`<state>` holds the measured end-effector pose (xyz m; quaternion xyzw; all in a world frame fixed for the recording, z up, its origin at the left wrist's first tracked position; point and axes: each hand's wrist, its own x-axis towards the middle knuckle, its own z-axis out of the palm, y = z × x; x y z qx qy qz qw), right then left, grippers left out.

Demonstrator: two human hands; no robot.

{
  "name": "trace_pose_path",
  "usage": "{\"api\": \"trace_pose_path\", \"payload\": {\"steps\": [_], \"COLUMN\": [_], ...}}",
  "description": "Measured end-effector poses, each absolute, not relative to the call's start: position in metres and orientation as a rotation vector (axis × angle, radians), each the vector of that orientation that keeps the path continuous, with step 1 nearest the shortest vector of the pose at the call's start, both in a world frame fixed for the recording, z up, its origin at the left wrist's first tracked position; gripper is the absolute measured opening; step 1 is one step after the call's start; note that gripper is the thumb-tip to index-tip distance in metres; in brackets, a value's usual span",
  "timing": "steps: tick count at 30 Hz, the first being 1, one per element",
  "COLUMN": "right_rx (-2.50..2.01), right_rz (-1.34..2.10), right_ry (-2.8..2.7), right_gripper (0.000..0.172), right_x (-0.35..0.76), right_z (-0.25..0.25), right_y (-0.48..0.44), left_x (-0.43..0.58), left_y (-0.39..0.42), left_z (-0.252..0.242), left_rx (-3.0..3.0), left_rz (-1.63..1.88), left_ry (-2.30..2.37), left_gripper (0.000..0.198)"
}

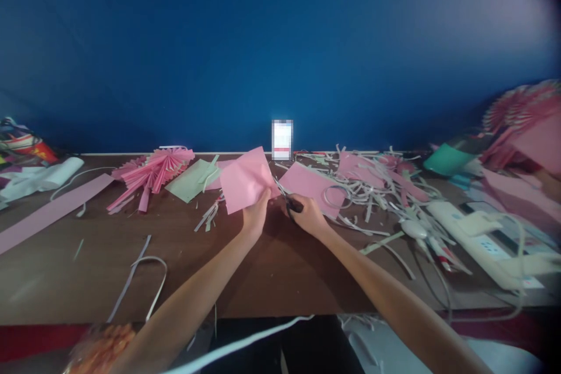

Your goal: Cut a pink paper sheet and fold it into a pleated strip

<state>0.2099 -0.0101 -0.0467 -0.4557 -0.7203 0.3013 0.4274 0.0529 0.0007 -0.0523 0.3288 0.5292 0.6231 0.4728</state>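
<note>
My left hand (258, 214) grips a sheet of pink paper (245, 181) near its lower right edge, thumb on top, and holds it raised off the brown table. In my right hand (310, 216) is a pair of scissors (293, 204) with dark handles, its blades pointing up and left at the right edge of the sheet. Whether the blades are parted or closed is too small to tell. Just behind the scissors lies another pink sheet (302, 181). A pale green sheet (191, 181) is on the table left of the held paper.
Pleated pink paper fans (155, 172) lie at the left, near a long pink strip (52, 210). Tangled white paper strips (372, 193) cover the right side. Farther right are a glue gun (423, 236) and a white power strip (475, 242) with cables. A phone (282, 140) stands against the blue wall.
</note>
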Motion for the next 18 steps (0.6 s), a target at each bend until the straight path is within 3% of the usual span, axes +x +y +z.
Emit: {"api": "trace_pose_path", "payload": {"steps": [7, 18], "right_rx": [-1.141, -1.152], "right_rz": [0.807, 0.817], "right_ry": [-1.746, -1.774], "right_gripper": [0.025, 0.016], "right_x": [0.209, 0.215], "right_z": [-0.048, -0.054], "right_y": [-0.009, -0.005], "left_x": [0.055, 0.047], "left_y": [0.006, 0.013], "left_z": [-0.048, -0.045], "left_rx": [0.586, 0.437], "left_rz": [1.440, 1.458], "left_ry": [1.032, 0.607], "left_gripper": [0.024, 0.007]}}
